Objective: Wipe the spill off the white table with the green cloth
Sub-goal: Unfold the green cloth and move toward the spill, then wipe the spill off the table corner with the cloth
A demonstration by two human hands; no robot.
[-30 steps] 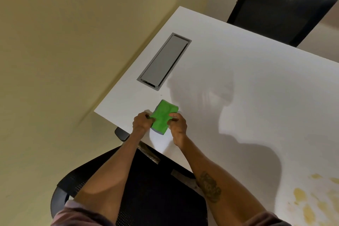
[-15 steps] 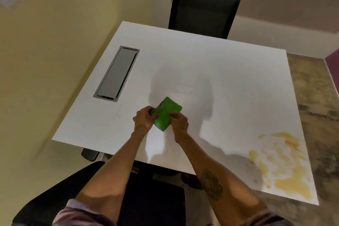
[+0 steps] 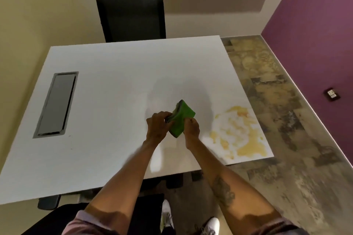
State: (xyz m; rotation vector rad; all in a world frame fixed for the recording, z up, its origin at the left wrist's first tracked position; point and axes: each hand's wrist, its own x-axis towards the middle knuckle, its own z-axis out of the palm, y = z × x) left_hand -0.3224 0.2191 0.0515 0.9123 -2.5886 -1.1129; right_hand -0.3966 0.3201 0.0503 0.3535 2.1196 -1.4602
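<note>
A folded green cloth (image 3: 181,118) with a grey underside is held above the white table (image 3: 114,101), tilted up on its edge. My left hand (image 3: 158,126) grips its left side and my right hand (image 3: 192,129) pinches its lower right side. A yellow spill (image 3: 238,133) spreads over the table's near right corner, a short way to the right of my hands. The cloth is apart from the spill.
A grey cable hatch (image 3: 56,104) is set into the table's left part. One black chair (image 3: 131,15) stands at the far side, another (image 3: 76,217) sits below me. A purple wall (image 3: 315,34) lies to the right, across patterned floor (image 3: 286,120).
My view has swung to the right, bringing the whole spill and the right wall into sight. Both hands have carried the cloth rightward over the table and tilted it more upright.
</note>
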